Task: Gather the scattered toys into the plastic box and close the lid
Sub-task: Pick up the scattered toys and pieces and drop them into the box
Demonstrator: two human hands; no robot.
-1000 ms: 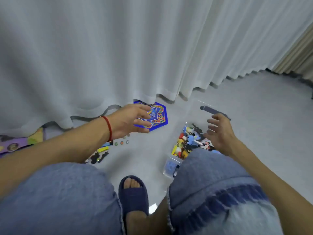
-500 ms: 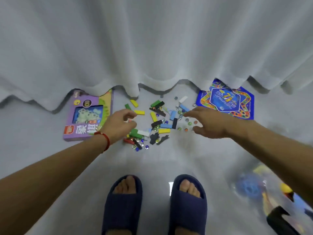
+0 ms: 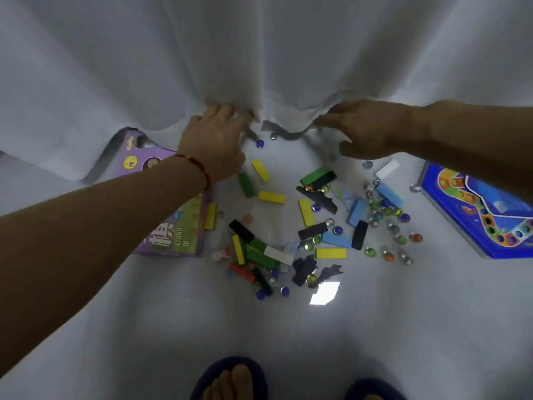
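Observation:
Several small coloured blocks (image 3: 271, 197) and glass marbles (image 3: 386, 215) lie scattered on the pale floor in the middle of the view. My left hand (image 3: 215, 137) reaches to the far edge of the pile, its fingers touching the white curtain's hem (image 3: 288, 116). My right hand (image 3: 366, 128) is at the same hem further right, fingers spread, nothing visible in it. A purple toy box (image 3: 170, 232) lies partly under my left forearm. A blue game board (image 3: 473, 209) lies at the right. The plastic box is out of view.
The white curtain fills the upper half and drapes onto the floor behind the toys. My two feet in dark blue slippers (image 3: 230, 379) are at the bottom edge. A bright light reflection (image 3: 324, 293) shows on the floor.
Both hands have moved forward from over the pile to the curtain's hem. The view has come closer to the toys, and the plastic box has left the frame.

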